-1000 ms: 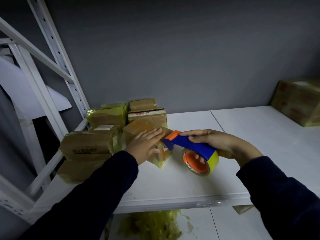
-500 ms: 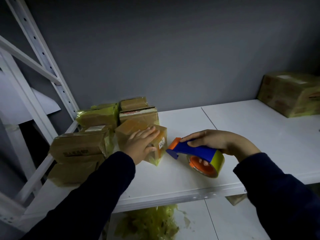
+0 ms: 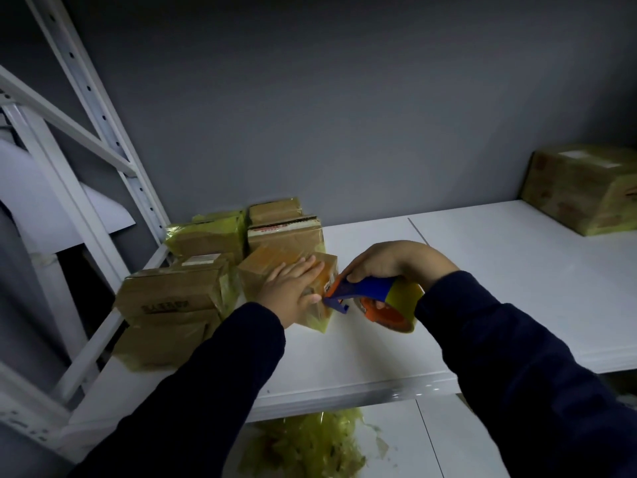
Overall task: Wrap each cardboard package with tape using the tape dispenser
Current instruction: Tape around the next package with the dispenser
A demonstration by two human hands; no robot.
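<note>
Small brown cardboard package [image 3: 262, 260] up front: dull, fibrous card, and the clear yellowish tape over it gives a slick shine. The blue and orange plastic tape dispenser [image 3: 372, 289] looks hard and smooth, semi-gloss; its yellow tape roll [image 3: 403, 296] is glossy. The flat white shelf board [image 3: 344, 357] reads smooth, with a satin glint along the front edge. White perforated metal rack upright [image 3: 100, 108]: evenly painted. Grey wall [image 3: 344, 98]: matt. Dark navy cloth sleeves [image 3: 206, 391] look soft and matt. Below, crumpled yellow-green film scraps [image 3: 310, 443] are crinkly and shiny.
</note>
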